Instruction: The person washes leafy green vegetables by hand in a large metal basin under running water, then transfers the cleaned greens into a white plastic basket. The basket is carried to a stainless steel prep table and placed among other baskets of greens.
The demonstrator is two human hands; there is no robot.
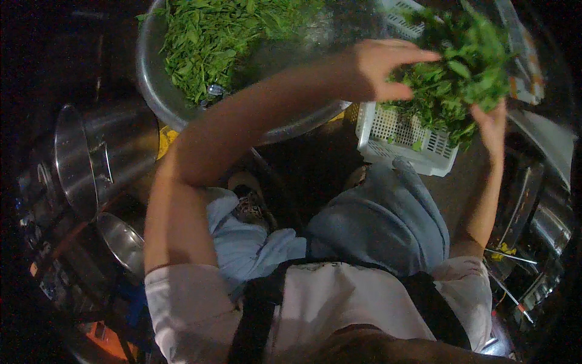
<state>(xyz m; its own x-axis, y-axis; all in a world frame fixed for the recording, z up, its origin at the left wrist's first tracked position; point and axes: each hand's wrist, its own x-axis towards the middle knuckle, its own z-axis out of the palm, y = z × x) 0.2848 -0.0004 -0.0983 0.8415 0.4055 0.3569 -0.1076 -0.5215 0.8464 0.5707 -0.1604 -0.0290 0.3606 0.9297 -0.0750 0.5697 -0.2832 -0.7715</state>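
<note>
A large loose bunch of leafy greens [461,68] is up in the air between my two hands, above a white plastic basket [411,154]. My left hand [386,68] reaches across from the left, its thumb and forefinger spread around the near side of the bunch. From the right, my right hand [491,120] grips the lower edge of the greens, with part of its fingers hidden by leaves. A few loose leaves lie in the perforated basket. Left of it, a wide metal basin [152,77] contains a heap of picked green leaves [213,50].
A large metal pot [120,136] lies on its side at the left, with a metal bowl [120,239] nearer me. My knees are close below the basin and basket. Metal ware [550,227] and thin rods [509,291] are at the right. Another white perforated basket part [404,20] shows behind.
</note>
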